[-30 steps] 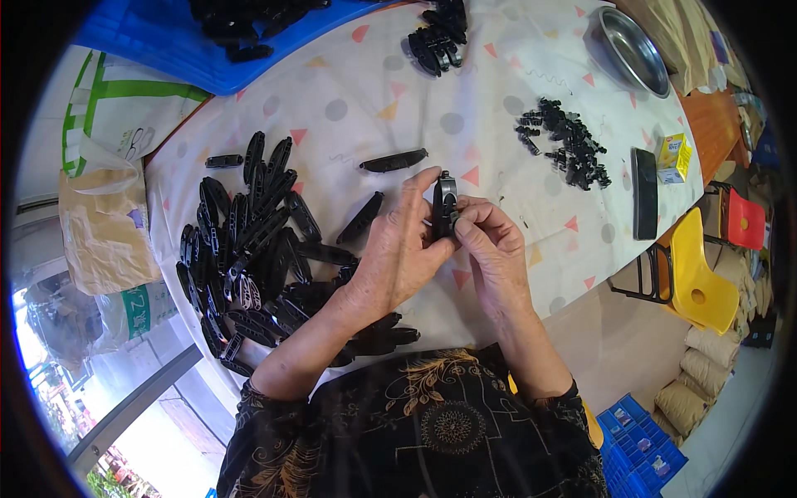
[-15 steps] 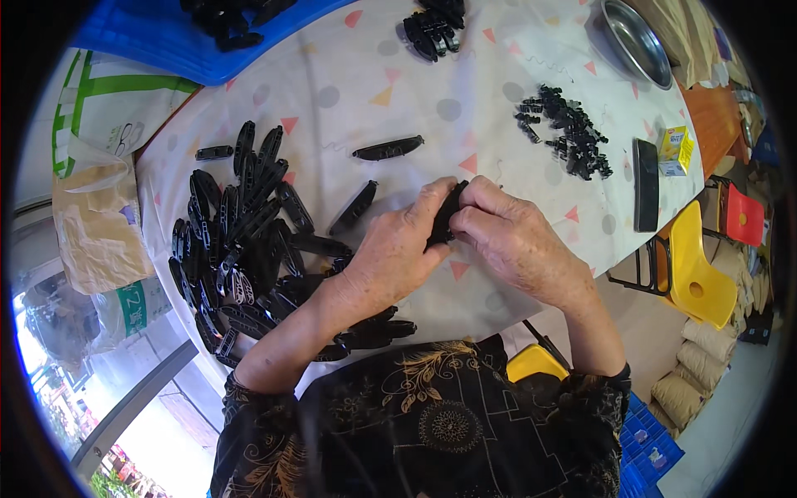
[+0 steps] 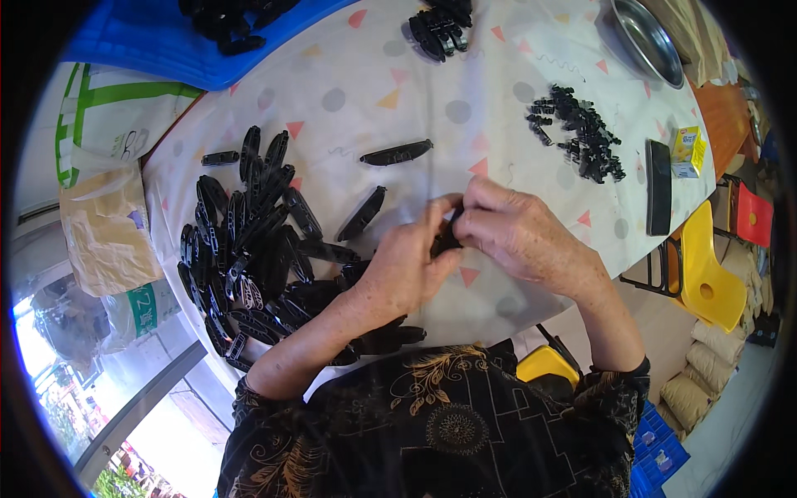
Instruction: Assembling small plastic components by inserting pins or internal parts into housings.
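Observation:
Between my two hands is a long black plastic piece, mostly covered by my fingers. My left hand grips it from the left with thumb and fingers. My right hand is closed at its upper right end, fingertips pressed together; anything small inside them is hidden. Beyond the hands, one loose black curved piece lies by itself, and another black piece rests nearer my left hand. A large heap of similar black pieces spreads over the table's left side, partly under my left forearm.
Small black parts lie in a pile at right, short of a metal bowl. A flat black bar lies beside a yellow box. More black pieces sit at the far edge near a blue tray. A yellow chair stands right.
The whole view has shifted slightly. My left hand's fingers have curled further around the black piece, and less of it shows. Both hands remain together on it.

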`<act>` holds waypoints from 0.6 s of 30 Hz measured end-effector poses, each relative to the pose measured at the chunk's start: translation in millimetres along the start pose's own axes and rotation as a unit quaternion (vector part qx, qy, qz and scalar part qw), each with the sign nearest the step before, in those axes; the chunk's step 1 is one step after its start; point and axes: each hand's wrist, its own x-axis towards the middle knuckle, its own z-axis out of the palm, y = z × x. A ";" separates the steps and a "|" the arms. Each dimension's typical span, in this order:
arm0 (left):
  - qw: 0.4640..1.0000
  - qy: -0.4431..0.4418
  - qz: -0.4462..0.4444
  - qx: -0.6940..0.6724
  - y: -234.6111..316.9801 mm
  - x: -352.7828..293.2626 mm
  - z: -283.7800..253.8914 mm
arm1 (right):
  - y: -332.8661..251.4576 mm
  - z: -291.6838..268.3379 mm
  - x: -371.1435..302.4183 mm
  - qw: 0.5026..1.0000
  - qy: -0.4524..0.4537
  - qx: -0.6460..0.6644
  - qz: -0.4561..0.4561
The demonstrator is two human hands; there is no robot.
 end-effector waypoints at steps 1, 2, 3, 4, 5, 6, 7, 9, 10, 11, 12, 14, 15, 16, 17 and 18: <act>0.998 0.024 0.014 -0.049 -3.7 1.4 0.1 | -0.7 1.1 1.0 1.000 0.000 0.001 0.002; 0.998 0.022 0.013 -0.049 -4.9 1.2 -0.9 | -2.6 2.9 2.4 0.996 0.047 0.049 0.063; 0.995 0.037 -0.008 -0.097 1.9 2.2 -3.4 | -4.2 4.6 3.1 0.983 0.093 0.096 0.124; 0.988 0.052 -0.028 -0.146 5.3 3.8 -4.8 | -5.0 10.4 2.7 0.983 0.094 0.097 0.125; 0.985 0.066 -0.015 -0.158 4.2 6.4 -4.9 | -4.0 20.2 0.9 0.952 0.153 0.215 0.154; 0.985 0.064 -0.014 -0.158 4.5 7.0 -5.0 | -1.7 28.1 -2.0 0.903 0.210 0.327 0.180; 0.983 0.061 -0.020 -0.173 5.5 7.5 -5.2 | 3.2 33.3 -5.6 0.852 0.194 0.438 0.212; 0.981 0.056 -0.027 -0.186 5.7 9.0 -4.2 | 10.8 46.6 -5.6 0.803 0.184 0.531 0.198; 0.981 0.054 -0.001 -0.184 4.2 10.0 -3.0 | 11.4 51.0 -3.1 0.745 0.169 0.619 0.182; 0.982 0.052 0.026 -0.182 3.9 10.9 -2.2 | 7.4 52.7 -0.8 0.761 0.183 0.596 0.177; 0.982 0.048 0.030 -0.182 3.6 13.4 -2.9 | 6.6 54.0 -0.1 0.763 0.187 0.593 0.176; 0.989 0.020 0.022 -0.144 3.1 16.8 -7.7 | 4.5 55.3 -0.4 0.743 0.192 0.608 0.201; 0.991 0.002 0.023 -0.135 3.5 18.6 -9.4 | 0.7 52.2 -0.2 0.744 0.195 0.603 0.213; 0.989 -0.013 0.011 -0.148 9.0 20.6 -10.8 | 2.6 53.2 -1.2 0.747 0.200 0.597 0.212; 0.990 -0.032 0.026 -0.131 10.0 25.1 -11.3 | 7.2 55.6 -2.7 0.742 0.221 0.602 0.194; 0.992 -0.048 0.039 -0.114 10.7 27.2 -12.4 | 8.7 57.3 -3.1 0.735 0.239 0.610 0.177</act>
